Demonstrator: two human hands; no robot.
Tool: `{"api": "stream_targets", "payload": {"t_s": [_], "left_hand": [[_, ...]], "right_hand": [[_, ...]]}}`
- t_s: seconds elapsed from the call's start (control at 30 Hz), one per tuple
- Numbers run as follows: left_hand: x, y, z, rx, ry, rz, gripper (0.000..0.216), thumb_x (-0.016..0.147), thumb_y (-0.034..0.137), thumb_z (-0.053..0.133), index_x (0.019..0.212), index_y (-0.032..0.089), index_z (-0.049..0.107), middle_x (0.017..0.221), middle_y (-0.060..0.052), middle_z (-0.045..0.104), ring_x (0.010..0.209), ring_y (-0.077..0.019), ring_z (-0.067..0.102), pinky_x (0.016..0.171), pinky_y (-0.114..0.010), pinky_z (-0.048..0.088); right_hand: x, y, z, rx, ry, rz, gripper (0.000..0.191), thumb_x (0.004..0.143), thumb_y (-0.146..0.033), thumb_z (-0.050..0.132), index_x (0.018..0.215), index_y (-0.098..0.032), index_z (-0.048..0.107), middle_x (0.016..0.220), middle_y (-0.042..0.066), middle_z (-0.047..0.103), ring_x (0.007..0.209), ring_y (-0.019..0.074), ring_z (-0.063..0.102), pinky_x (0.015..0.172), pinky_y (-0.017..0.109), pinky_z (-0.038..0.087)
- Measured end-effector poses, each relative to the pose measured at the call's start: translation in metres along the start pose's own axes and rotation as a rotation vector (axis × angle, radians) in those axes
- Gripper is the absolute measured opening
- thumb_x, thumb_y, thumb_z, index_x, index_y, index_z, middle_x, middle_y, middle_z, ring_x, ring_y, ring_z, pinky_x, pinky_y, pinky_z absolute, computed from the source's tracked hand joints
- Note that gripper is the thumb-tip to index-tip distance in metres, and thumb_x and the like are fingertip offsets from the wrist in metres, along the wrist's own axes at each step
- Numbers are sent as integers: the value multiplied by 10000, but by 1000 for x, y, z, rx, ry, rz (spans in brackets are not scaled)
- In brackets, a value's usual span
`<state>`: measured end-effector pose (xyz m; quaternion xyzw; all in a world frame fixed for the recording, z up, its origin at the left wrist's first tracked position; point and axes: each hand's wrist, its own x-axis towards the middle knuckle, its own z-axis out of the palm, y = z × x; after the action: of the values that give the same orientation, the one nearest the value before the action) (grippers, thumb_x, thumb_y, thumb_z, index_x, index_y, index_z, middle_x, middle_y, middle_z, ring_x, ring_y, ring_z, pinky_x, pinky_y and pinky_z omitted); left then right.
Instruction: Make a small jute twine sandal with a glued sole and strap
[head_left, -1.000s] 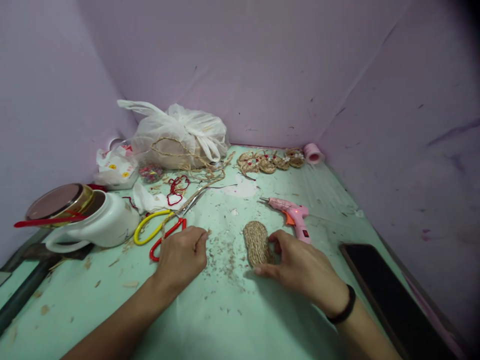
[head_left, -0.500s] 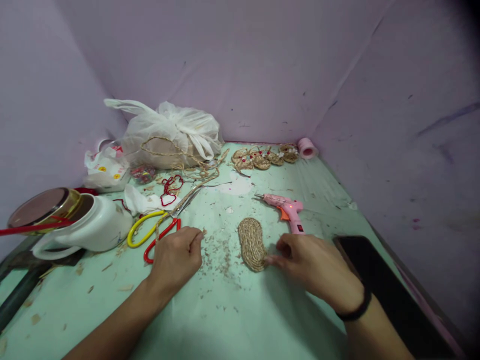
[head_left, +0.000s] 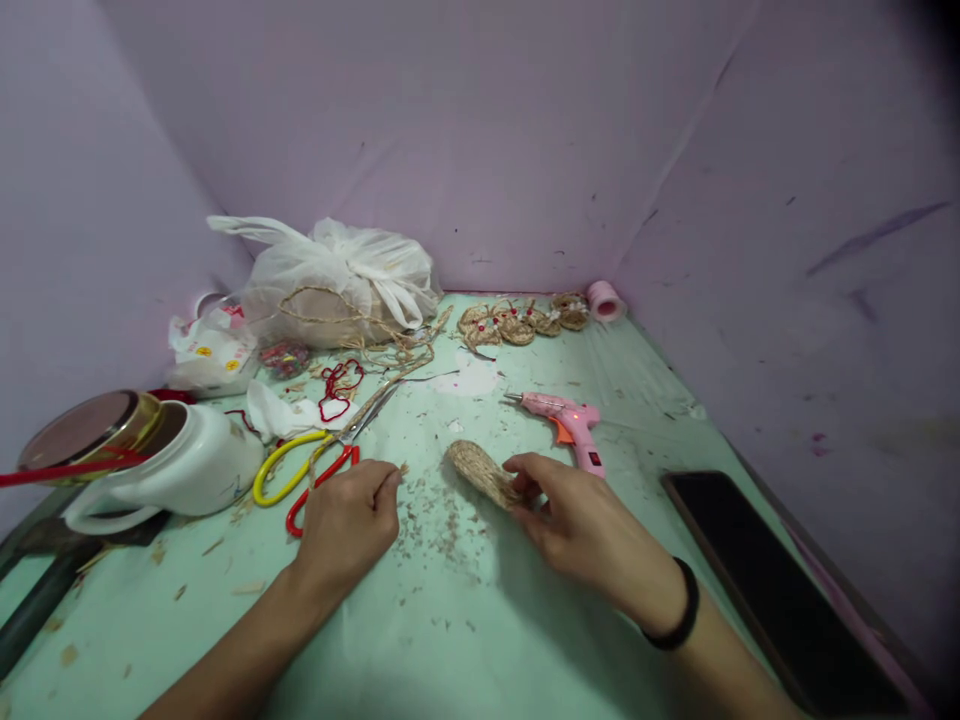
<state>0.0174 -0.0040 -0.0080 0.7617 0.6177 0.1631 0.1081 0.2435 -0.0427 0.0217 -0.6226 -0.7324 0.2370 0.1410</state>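
Observation:
My right hand (head_left: pixel 577 510) pinches the near end of a small coiled-rope sole (head_left: pixel 480 472), which is tilted with that end at my fingers. A dark band circles the right wrist. My left hand (head_left: pixel 351 515) is closed, thumb against curled fingers, beside the red handle of the scissors (head_left: pixel 300 465). A tiny brownish bit shows at its fingertips, too small to name. Just beyond my right hand lies a pink glue gun (head_left: pixel 566 418), its nozzle pointing left and a small orange light showing on its body.
Finished rope pieces with beads (head_left: pixel 517 322) lie at the back near a pink roll (head_left: pixel 604 302). A white plastic bag (head_left: pixel 345 265) and loose twine stand back left. On the left are a white teapot (head_left: pixel 210 460) and red yarn (head_left: pixel 341 385); a phone (head_left: pixel 750 560) lies right.
My right hand has gripped the sole, which lay flat before, and has tilted it and turned its far end leftward. My left hand stays closed near the scissors.

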Motion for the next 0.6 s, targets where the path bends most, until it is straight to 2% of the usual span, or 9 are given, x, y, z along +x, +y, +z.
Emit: {"api": "stream_targets", "payload": {"t_s": [0.07,0.17,0.27,0.4,0.5,0.57,0.6], "left_hand": [[0,0,0,2,-2,1,246,804,289,416,719,189,625,703,-19,648,674,-167,582,611,-254,370],[1,0,1,11,-7,5,245,805,291,415,727,188,623,708,-20,649,675,-169,580,608,-257,367],[0,0,1,22,-9,2,253,808,290,409,709,187,618,693,-20,645,664,-168,578,601,-258,363],[-1,0,0,7,-9,2,261,811,295,405,704,189,619,697,-21,648,665,-165,579,600,-254,364],[0,1,-1,-6,4,6,259,810,293,406,713,191,624,711,-23,653,676,-166,581,608,-253,368],[0,1,-2,-12,13,9,257,808,293,408,720,193,627,714,-24,655,677,-167,582,604,-253,368],[0,1,-3,-15,16,9,257,808,294,409,720,192,628,711,-25,655,674,-167,581,601,-253,369]], "right_hand": [[1,0,3,-63,-27,-68,399,688,-262,651,1058,-187,523,1010,77,586,875,215,560,716,310,417],[5,-5,12,-185,5,-69,536,566,-377,751,1014,-166,545,1035,105,561,936,265,520,733,346,416],[9,-7,19,-249,58,-56,405,628,-335,709,958,-156,557,948,92,592,867,253,540,685,337,416],[9,-4,15,-285,73,-156,189,683,-214,603,864,-163,597,801,67,640,740,226,579,606,308,399],[7,1,5,-173,242,-257,133,719,-164,518,800,-167,623,686,42,646,621,175,582,572,280,394],[6,4,-2,3,372,-324,169,762,-162,474,834,-162,627,714,43,652,647,158,585,611,274,415],[7,5,-6,109,397,-339,186,789,-170,452,855,-163,626,747,43,654,676,152,587,633,270,425]]}}
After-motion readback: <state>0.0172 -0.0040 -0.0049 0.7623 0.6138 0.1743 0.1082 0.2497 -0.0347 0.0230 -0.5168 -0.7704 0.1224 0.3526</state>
